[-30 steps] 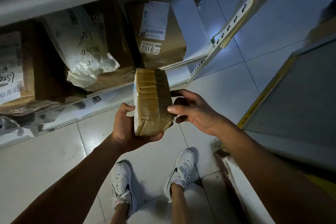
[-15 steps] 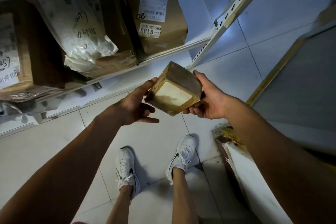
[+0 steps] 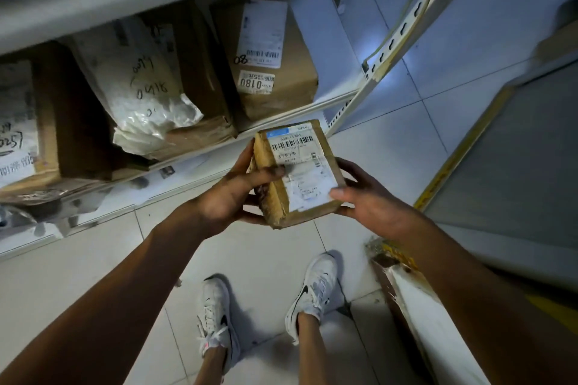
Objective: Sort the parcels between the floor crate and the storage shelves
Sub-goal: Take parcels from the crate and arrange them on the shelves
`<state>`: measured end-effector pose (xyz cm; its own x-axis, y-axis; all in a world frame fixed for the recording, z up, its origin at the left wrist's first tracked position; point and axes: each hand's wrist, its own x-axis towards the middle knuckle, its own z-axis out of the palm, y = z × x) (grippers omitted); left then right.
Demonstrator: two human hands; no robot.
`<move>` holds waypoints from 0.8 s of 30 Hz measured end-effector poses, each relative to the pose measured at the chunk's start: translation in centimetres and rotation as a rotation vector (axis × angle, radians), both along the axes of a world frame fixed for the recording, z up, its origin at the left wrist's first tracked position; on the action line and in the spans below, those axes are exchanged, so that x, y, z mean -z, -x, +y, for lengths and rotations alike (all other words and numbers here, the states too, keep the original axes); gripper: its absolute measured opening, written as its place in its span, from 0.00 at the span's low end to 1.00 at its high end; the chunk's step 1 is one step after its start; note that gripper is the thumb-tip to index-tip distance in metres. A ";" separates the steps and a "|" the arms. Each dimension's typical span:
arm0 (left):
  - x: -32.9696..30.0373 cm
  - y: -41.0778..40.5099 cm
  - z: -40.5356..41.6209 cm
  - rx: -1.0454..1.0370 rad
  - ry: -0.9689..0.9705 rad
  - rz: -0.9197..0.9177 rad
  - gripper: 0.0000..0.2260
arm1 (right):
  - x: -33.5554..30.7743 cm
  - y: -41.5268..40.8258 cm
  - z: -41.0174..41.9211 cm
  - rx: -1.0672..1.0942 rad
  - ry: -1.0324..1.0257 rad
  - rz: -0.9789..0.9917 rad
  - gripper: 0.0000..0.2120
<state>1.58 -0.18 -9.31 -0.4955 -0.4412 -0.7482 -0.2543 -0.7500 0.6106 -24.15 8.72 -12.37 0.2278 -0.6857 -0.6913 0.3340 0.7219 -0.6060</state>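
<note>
The floor was pale glossy tile [image 3: 93, 275] with thin dark grout lines, dimly lit. Nearest the camera, two white lace-up sneakers with black side marks [image 3: 219, 316] stood on that tile, directly below the small brown cardboard parcel wrapped in clear tape [image 3: 278, 197]. To the right of the parcel and lower, a torn brown-and-white carton edge [image 3: 416, 300] rose from the floor.

The parcel was held in the air above the sneakers, its white barcode shipping label [image 3: 301, 166] facing up. The left hand [image 3: 231, 197] gripped the parcel's left side, thumb laid across the label and fingers curled underneath. The right hand [image 3: 369, 197] gripped the parcel's right side, thumb tip pressed on the label's lower corner and fingers wrapped below.

Beyond the parcel stood the white metal storage shelf [image 3: 281, 116], its front lip just behind the parcel's far edge. On it, straight behind the parcel, stood a tall brown cardboard box marked 0180 [image 3: 275, 97]. Left of the parcel lay a crumpled white plastic mailer bag with handwritten numbers [image 3: 140, 87], resting on a flat brown carton [image 3: 194, 137]. Far left of the parcel sat a large brown box with a white label [image 3: 47, 141]. Right of the parcel, a white slotted shelf upright [image 3: 391, 40] slanted upward.
</note>
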 end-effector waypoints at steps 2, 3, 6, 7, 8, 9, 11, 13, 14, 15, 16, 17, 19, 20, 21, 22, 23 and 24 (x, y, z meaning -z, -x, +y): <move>-0.5 0.6 -0.2 -0.030 0.115 0.030 0.40 | 0.2 -0.3 0.5 0.131 0.037 -0.017 0.30; -0.8 1.0 -0.3 -0.075 0.180 0.046 0.42 | 0.3 -0.7 0.8 0.213 0.031 -0.044 0.29; -1.4 2.9 -1.0 -0.189 0.336 0.090 0.45 | 0.0 -2.6 1.0 0.375 -0.031 -0.147 0.32; -1.6 3.5 -1.4 -0.203 0.368 0.112 0.45 | -0.5 -3.3 0.7 0.404 -0.040 -0.147 0.34; -1.9 4.1 -1.7 -0.204 0.396 0.132 0.46 | -0.9 -3.9 0.2 0.432 -0.038 -0.126 0.35; -2.1 4.7 -2.2 -0.195 0.421 0.146 0.46 | -1.4 -4.5 -0.6 0.459 -0.028 -0.098 0.36; -2.8 5.8 -3.2 -0.168 0.452 0.152 0.43 | -2.3 -5.4 -2.2 0.514 -0.009 -0.047 0.34; -3.4 6.9 -3.9 -0.164 0.487 0.078 0.39 | -3.1 -5.8 -4.1 0.580 0.035 -0.015 0.30; -3.6 7.3 -4.1 -0.174 0.517 0.018 0.38 | -3.5 -5.7 -5.1 0.626 0.064 -0.005 0.28; -3.6 7.6 -4.0 -0.194 0.542 -0.027 0.36 | -3.9 -5.6 -6.3 0.681 0.094 0.001 0.26; -3.4 7.9 -3.7 -0.222 0.556 -0.048 0.34 | -4.2 -5.4 -7.5 0.738 0.119 0.009 0.25; -3.2 7.9 -3.4 -0.250 0.553 -0.054 0.32 | -4.6 -5.2 -8.7 0.786 0.135 0.024 0.24; -2.4 7.8 -2.5 -0.292 0.515 -0.079 0.28 | -5.2 -5.0 -11.1 0.840 0.124 0.113 0.25; -1.9 7.5 -2.1 -0.311 0.491 -0.098 0.27 | -5.3 -5.0 -12.2 0.850 0.107 0.183 0.28; -1.5 7.2 -1.6 -0.331 0.466 -0.115 0.26 | -5.3 -4.9 -13.3 0.855 0.090 0.253 0.30; -1.0 6.9 -1.2 -0.348 0.444 -0.129 0.25 | -5.3 -4.7 -14.4 0.855 0.074 0.313 0.33; -0.6 6.6 -0.7 -0.357 0.428 -0.138 0.25 | -5.1 -4.5 -15.4 0.846 0.056 0.366 0.35; -0.2 6.2 -0.3 -0.361 0.416 -0.144 0.24 | -5.0 -4.4 -16.3 0.832 0.037 0.408 0.36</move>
<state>-4.60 -0.45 -9.07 -0.1646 -0.8354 -0.5244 -0.1288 -0.5089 0.8512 -19.80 -7.55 -7.41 -0.6038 -0.5425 -0.5840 0.4912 0.3238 -0.8086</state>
